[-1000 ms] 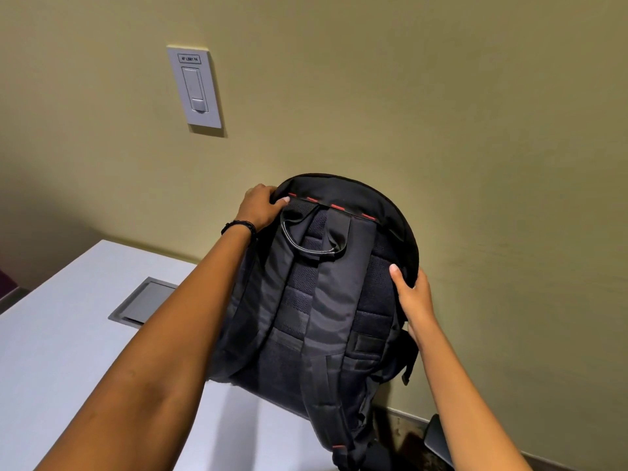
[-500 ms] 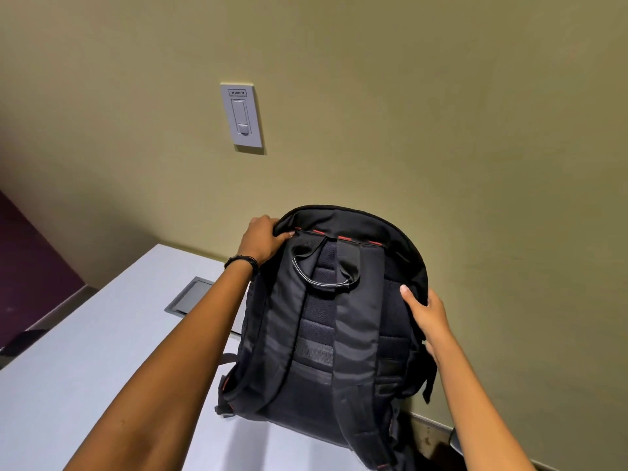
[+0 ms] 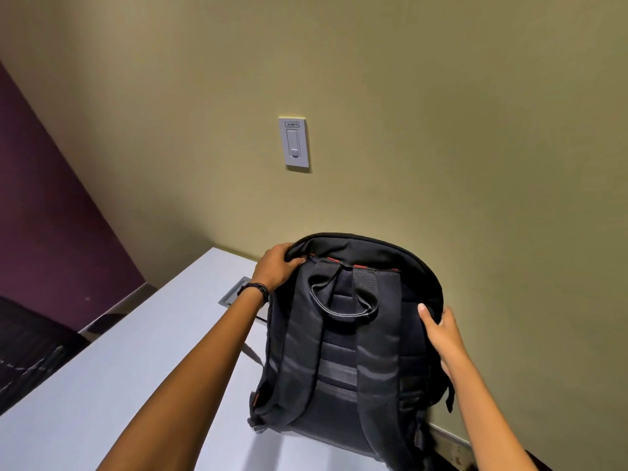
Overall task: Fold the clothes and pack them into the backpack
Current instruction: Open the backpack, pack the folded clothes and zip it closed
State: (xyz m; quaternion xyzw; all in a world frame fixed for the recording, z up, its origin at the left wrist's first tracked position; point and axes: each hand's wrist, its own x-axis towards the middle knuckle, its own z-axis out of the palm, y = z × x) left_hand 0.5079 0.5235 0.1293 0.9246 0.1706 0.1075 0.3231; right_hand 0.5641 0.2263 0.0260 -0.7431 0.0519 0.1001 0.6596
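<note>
Head view: left hand (image 3: 275,266) and right hand (image 3: 445,338) clasp upright backpack (image 3: 339,372).

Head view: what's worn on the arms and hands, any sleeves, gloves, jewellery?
No sleeves or gloves in view. The left hand and right hand show no rings. A thin black cord bracelet circles the left wrist; the right wrist wears nothing.
</note>
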